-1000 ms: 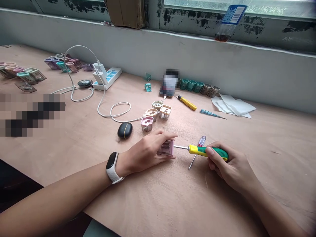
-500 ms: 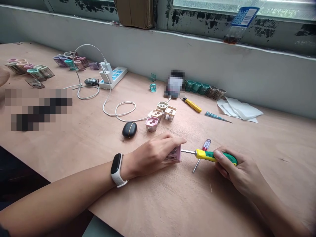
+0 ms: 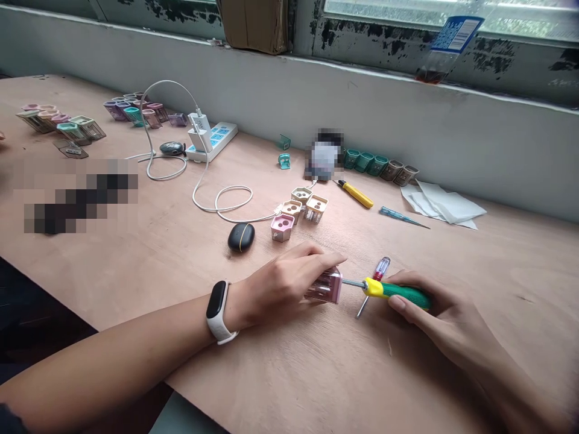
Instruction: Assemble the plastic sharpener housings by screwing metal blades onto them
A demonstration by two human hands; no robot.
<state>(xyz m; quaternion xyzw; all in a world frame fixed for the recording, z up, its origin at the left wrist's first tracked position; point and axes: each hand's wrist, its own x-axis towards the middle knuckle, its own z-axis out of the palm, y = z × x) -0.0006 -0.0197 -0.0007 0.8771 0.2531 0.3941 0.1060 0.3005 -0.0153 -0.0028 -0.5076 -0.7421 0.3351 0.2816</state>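
Note:
My left hand (image 3: 289, 277), with a white-banded wristwatch above it, is closed around a pink pencil sharpener (image 3: 329, 286) with a see-through body, lying on its side. Fingers of my right hand (image 3: 429, 307) are wrapped round the green and yellow handle of a screwdriver (image 3: 398, 292). Its shaft points left and reaches the pink sharpener's end face; whether the tip is inside cannot be seen. Beneath that shaft, a smaller screwdriver (image 3: 381, 268) with a clear and red handle lies on the table. Behind my left hand stands another pink two-hole sharpener (image 3: 282, 227).
Cream sharpeners (image 3: 315, 208) stand by a black oval case (image 3: 241, 237). Further back are a yellow craft knife (image 3: 356, 194), a blue pen-like screwdriver (image 3: 402, 217), white papers (image 3: 446, 202) and green cups (image 3: 364, 161). A white cable runs from the power strip (image 3: 219, 141).
My right hand has shifted its grip and rolled the screwdriver handle. The pink sharpener is slightly turned, showing more of its clear side. The whole view has shifted a little.

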